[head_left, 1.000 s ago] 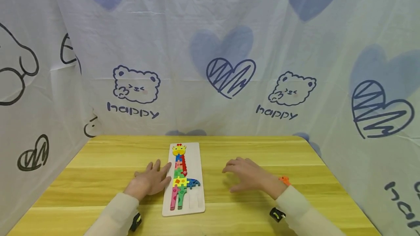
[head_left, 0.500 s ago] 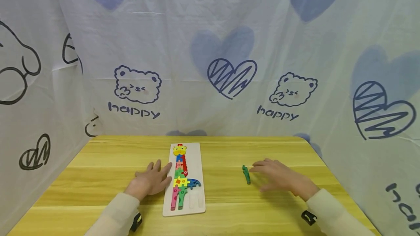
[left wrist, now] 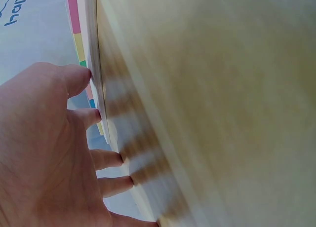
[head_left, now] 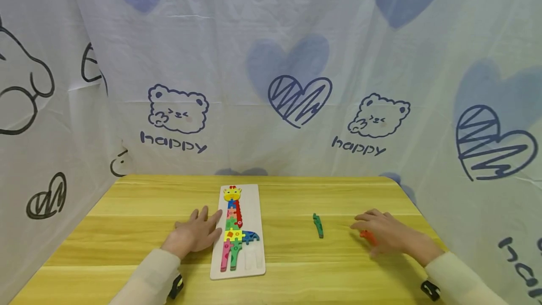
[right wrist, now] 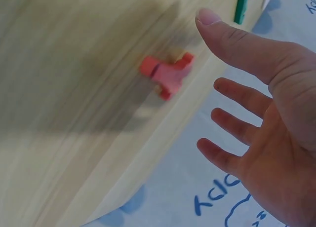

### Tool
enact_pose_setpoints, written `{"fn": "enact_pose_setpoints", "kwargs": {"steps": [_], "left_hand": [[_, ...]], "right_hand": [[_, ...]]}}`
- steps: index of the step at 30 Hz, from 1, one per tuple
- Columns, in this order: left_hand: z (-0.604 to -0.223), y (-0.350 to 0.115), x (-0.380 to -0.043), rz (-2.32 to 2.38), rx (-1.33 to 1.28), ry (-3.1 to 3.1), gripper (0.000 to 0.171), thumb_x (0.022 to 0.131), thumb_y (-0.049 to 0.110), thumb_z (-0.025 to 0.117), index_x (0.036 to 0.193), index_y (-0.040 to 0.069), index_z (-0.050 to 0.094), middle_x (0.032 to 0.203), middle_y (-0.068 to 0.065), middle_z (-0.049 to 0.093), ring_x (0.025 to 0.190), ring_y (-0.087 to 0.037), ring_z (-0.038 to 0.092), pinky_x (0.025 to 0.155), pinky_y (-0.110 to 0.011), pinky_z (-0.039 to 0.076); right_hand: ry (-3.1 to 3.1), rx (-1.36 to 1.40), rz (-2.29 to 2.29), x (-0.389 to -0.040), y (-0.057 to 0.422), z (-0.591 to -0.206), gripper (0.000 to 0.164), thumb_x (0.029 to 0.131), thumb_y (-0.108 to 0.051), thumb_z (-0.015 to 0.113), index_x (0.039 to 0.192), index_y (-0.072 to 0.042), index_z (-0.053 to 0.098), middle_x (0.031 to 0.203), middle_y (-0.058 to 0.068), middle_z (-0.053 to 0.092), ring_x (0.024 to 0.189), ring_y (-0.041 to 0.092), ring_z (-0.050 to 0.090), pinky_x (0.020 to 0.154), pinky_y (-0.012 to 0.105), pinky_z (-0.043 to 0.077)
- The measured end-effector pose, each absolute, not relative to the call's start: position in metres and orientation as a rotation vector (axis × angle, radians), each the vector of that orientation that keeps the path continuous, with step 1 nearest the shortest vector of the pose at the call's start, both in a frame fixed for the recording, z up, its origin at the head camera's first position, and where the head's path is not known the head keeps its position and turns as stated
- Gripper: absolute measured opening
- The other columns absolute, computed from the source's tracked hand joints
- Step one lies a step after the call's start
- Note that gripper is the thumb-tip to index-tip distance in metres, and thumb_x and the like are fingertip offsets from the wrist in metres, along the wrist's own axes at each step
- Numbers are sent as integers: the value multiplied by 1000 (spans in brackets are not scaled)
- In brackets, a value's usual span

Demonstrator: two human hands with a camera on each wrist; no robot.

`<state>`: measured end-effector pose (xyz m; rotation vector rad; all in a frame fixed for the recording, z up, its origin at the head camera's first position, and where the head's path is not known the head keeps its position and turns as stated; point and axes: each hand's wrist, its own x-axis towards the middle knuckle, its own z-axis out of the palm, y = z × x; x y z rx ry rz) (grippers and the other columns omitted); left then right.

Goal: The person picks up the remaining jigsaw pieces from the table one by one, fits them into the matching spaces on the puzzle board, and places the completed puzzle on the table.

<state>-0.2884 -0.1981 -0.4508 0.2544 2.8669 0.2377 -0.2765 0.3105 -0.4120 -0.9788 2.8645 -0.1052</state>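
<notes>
A giraffe jigsaw puzzle (head_left: 234, 235) of coloured pieces lies on a pale board (head_left: 251, 211), with a bare outlined patch at its lower right. My left hand (head_left: 194, 234) rests beside the board's left edge, fingers spread, thumb and a fingertip touching it. Over the right part of the table, my right hand (head_left: 383, 233) hovers with its fingers apart, holding nothing. Just under it lies an orange-red puzzle piece (head_left: 368, 236), partly covered in the head view and whole in the right wrist view. A green puzzle piece (head_left: 318, 226) lies between the board and the right hand.
The wooden table (head_left: 288, 286) has its far edge against a pale curtain (head_left: 237, 131) printed with hearts and bears. More curtain hangs at the left and right sides.
My right hand has moved right, away from the board, uncovering the green piece and now hovering over the orange-red one. My left hand and the board have stayed put.
</notes>
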Motion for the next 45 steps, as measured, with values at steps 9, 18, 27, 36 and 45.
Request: {"fn": "enact_pose_setpoints", "kwargs": {"steps": [9, 18, 27, 36, 45], "left_hand": [[-452, -198, -288, 233, 246, 2872, 63, 107, 46, 43, 163, 20, 31, 168, -28, 25, 151, -57, 26, 104, -89, 28], [-449, -197, -287, 233, 246, 2868, 62, 108, 45, 43, 163, 19, 31, 168, -28, 25, 151, -57, 26, 104, -89, 28], [-448, -197, -286, 237, 239, 2866, 62, 108, 45, 43, 163, 19, 31, 168, -28, 25, 151, -57, 26, 105, -88, 27], [-449, -197, -288, 234, 241, 2866, 63, 107, 46, 44, 163, 19, 31, 168, -28, 25, 151, -57, 26, 105, -88, 27], [-450, -197, -288, 238, 237, 2866, 63, 107, 46, 44, 163, 20, 31, 168, -27, 25, 151, -57, 26, 105, -89, 27]], "right_hand": [[2859, -1028, -113, -278, 329, -422, 72, 65, -17, 98, 131, -13, 69, 135, 20, 62, 119, 45, 54, 83, 70, 49], [2847, -1005, -135, -287, 335, -427, 66, 65, -10, 95, 126, -12, 71, 118, 8, 65, 106, 34, 56, 75, 63, 52], [2794, -985, -140, -290, 334, -424, 70, 64, -9, 96, 129, -10, 69, 117, 6, 64, 100, 26, 56, 76, 47, 54], [2807, -1062, -129, -291, 338, -426, 72, 58, -1, 92, 125, -12, 70, 114, 1, 64, 96, 22, 58, 78, 40, 55], [2808, -1193, -130, -289, 345, -428, 73, 58, 8, 92, 123, -14, 67, 118, 4, 65, 101, 27, 63, 85, 49, 59]]}}
